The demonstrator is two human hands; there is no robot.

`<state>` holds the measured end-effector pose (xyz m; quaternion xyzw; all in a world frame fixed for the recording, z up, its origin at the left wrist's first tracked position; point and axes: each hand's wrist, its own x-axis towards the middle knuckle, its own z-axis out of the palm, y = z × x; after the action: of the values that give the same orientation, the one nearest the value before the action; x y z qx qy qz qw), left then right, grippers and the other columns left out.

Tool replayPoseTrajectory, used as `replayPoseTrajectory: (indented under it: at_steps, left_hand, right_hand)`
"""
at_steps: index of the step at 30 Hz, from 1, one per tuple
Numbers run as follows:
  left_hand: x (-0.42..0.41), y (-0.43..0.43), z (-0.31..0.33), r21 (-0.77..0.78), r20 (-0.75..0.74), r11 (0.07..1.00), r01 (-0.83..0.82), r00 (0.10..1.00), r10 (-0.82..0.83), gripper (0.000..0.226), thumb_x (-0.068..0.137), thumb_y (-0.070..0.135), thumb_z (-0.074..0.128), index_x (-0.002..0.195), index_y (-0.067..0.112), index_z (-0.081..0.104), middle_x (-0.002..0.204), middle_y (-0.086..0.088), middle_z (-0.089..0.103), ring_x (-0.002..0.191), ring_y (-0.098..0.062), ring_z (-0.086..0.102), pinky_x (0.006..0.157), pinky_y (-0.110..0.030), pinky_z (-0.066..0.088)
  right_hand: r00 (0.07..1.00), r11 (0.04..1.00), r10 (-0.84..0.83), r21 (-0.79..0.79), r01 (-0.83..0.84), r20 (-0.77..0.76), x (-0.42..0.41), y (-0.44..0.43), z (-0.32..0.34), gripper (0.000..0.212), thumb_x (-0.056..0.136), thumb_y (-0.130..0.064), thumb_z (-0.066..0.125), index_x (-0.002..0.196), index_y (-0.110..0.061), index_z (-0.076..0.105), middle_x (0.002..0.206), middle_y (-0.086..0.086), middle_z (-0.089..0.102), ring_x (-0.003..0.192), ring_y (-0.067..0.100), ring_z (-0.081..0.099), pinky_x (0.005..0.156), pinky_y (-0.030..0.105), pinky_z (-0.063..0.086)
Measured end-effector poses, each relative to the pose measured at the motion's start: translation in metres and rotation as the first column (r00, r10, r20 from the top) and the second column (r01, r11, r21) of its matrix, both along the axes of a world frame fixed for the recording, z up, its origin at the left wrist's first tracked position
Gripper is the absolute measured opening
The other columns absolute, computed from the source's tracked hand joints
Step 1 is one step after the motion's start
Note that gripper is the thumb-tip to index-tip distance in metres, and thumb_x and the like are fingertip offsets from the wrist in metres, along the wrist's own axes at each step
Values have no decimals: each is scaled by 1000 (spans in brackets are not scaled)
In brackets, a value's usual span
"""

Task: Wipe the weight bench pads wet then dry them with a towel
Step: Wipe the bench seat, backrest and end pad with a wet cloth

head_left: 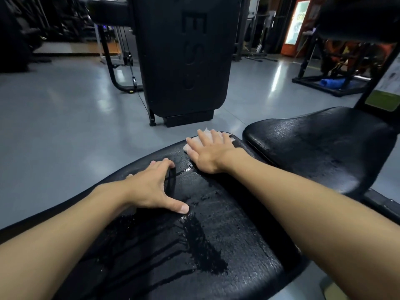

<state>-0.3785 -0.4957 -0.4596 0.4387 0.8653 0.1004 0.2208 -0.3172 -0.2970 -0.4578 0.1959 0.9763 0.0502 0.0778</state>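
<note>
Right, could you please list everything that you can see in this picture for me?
bench pad: one, black, wet, nearest the camera
seat pad: one, black, with wet sheen, right of the bench pad
cloth: one, white, far end of the bench pad, under the right hand
puddle: one, clear, on the bench pad
machine cover: one, black, on the floor beyond the pads
towel: one, blue, on a machine base, far right
floor: one, grey, glossy
left hand: one, bare, rests on the bench pad's left side
right hand: one, bare, presses flat on the cloth
</note>
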Motion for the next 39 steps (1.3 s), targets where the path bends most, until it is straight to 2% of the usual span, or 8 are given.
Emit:
replayPoseTrajectory:
  at_steps: [3, 10, 15, 19, 22, 28, 34, 39]
  left_hand:
    - [-2, -2, -2, 28, 7, 1000, 1, 1000, -1, 144, 16, 101, 57, 140, 35, 24, 131, 13, 33, 141, -18, 29, 113, -54, 30]
    - [7, -8, -3, 72, -41, 997, -19, 999, 22, 158, 18, 104, 53, 153, 27, 23, 165, 1, 16, 152, -19, 13, 120, -52, 21]
    - [23, -22, -10, 87, -196, 996, -24, 980, 40, 109, 60, 91, 57, 148, 32, 35, 155, 4, 32, 140, -22, 38, 108, -56, 37]
    - [26, -33, -19, 97, -129, 995, -5, 992, 18, 137, 36, 108, 36, 152, 35, 28, 164, 0, 21, 151, -19, 19, 117, -53, 28]
    - [27, -33, -20, 109, -143, 994, 3, 990, 13, 131, 43, 104, 39, 152, 33, 27, 163, 0, 24, 151, -18, 17, 116, -54, 30]
    - [32, -33, -18, 82, -175, 997, -1, 984, 15, 96, 74, 80, 58, 152, 33, 26, 162, 3, 25, 150, -17, 19, 114, -57, 30]
    - [27, -34, -19, 96, -124, 995, 20, 992, -8, 103, 69, 85, 58, 152, 30, 29, 161, -3, 26, 149, -21, 24, 114, -57, 31]
    - [10, -49, -14, 135, -88, 991, 4, 996, 8, 131, 36, 106, 45, 148, 38, 32, 156, 4, 33, 144, -19, 30, 113, -57, 32]
  right_hand:
    - [998, 998, 55, 5, -55, -3, 39, -20, -1, 59, 101, -57, 5, 156, -41, -3, 167, 2, -13, 151, 36, -12, 119, 58, -8]
    - [988, 988, 152, -4, -152, -17, 145, -62, -3, 82, 80, -64, -17, 156, -40, 1, 167, 3, -7, 152, 33, -9, 120, 54, -6]
    - [984, 984, 177, -8, -177, 6, 189, -79, 0, 84, 75, -64, -20, 155, -43, -3, 167, 0, -9, 152, 30, -12, 120, 54, -6]
    - [991, 996, -15, -84, 4, -136, 184, -97, 6, 85, 78, -69, -13, 157, -36, -7, 167, 8, -11, 152, 31, -15, 120, 54, -9]
    - [933, 951, -303, -122, 283, -196, 161, -117, -8, 88, 89, -66, -4, 159, -13, 4, 164, 24, -1, 151, 41, -6, 120, 54, -5]
    - [974, 991, -135, -5, 136, -184, 159, -103, -24, 94, 75, -56, -19, 159, -23, 7, 166, 16, 0, 151, 38, -6, 120, 56, -5]
    - [987, 998, 61, 25, -58, -146, 202, -101, -16, 89, 80, -58, -14, 160, -20, 3, 167, 5, 4, 153, 26, -5, 122, 46, -5]
    - [993, 999, 33, 2, -33, -114, 196, -101, -14, 96, 77, -63, -13, 159, -16, 2, 167, 7, -5, 153, 25, -12, 122, 45, -9]
